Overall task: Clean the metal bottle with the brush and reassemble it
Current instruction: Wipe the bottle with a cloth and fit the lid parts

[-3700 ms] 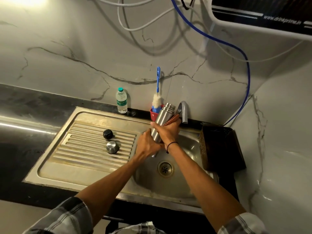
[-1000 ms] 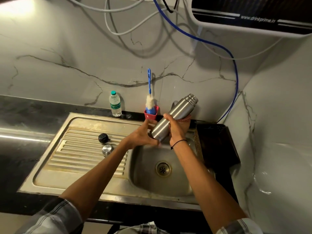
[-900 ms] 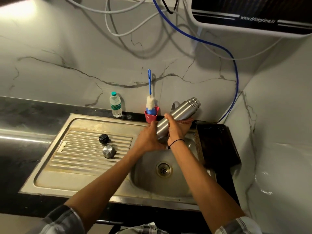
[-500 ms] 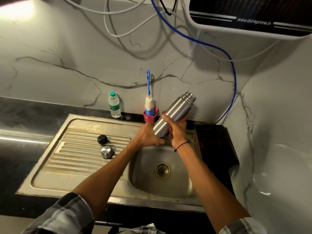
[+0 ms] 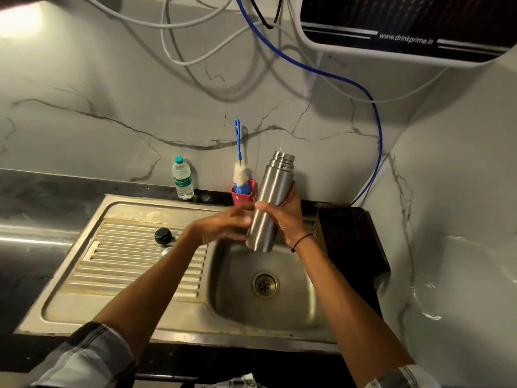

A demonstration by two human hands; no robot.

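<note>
A: How far along?

B: The metal bottle (image 5: 270, 205), centre frame above the sink (image 5: 179, 306), is uncapped. The right hand (image 5: 284, 219) grips it with a scrubber; the left hand (image 5: 223, 225), blurred, seems loosely spread. The bottle brush (image 5: 238, 152) stands unused. Reassembly remains.

A: Counts?

B: One bottle, one brush, one black stopper (image 5: 162, 236), one steel cap (image 5: 167, 250).

"www.drinkprime.in" on wall unit (image 5: 405, 29), plastic bottle (image 5: 182, 179) label unreadable

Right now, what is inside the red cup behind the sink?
The red cup holds a bottle brush, blue handle pointing up. The white bristles and something blue show above the rim; the cup's bottom is hidden.
</note>
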